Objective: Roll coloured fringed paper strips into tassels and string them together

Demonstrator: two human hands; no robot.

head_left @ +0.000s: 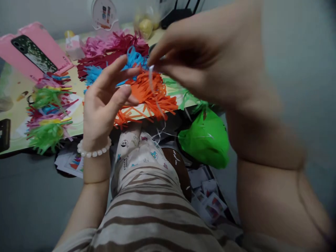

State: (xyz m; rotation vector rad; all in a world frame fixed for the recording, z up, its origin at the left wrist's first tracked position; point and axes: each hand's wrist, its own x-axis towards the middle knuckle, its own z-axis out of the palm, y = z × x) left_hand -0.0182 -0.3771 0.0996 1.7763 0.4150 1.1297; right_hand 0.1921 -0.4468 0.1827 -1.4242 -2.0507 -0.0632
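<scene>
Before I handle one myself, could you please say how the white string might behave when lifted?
The white string is probably limp, as it curves below the right hand. It looks light, being so thin. It might tangle, since its lower part bends sharply.

No txt legible for sure. Far side, L of ctr: dark & reddish marks on wht disc (104, 14), too blurred. Near, ctr: tiny lettering on trousers (144, 154), unreadable.
</scene>
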